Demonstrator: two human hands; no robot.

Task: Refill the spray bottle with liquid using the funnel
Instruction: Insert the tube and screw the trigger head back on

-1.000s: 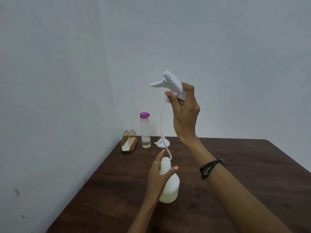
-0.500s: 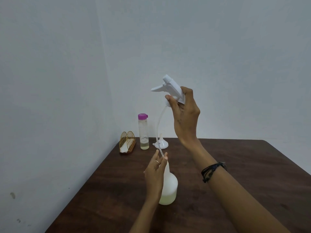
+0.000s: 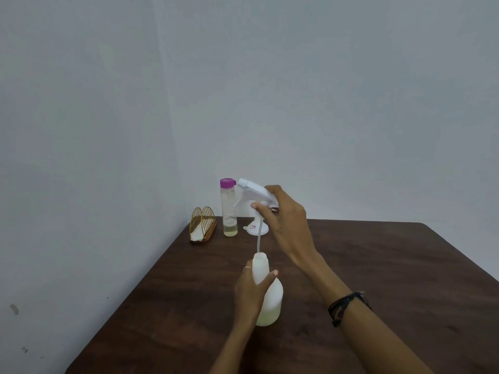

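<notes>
A white spray bottle stands upright on the dark wooden table, with a little pale liquid at its bottom. My left hand grips it around the neck. My right hand holds the white trigger spray head above the bottle. The head's thin dip tube hangs down and its lower end sits inside the bottle's open neck. A white funnel lies mouth-down at the back of the table. Beside it stands a clear bottle with a purple cap, holding a small amount of yellowish liquid.
A gold wire napkin holder with a white napkin sits at the table's back left corner, against the grey walls. The table's left edge runs diagonally toward me. I wear a black bracelet on my right wrist.
My right hand has lowered the spray head, so the dip tube has gone down into the bottle's neck. My left hand has closed around the bottle's neck again.
</notes>
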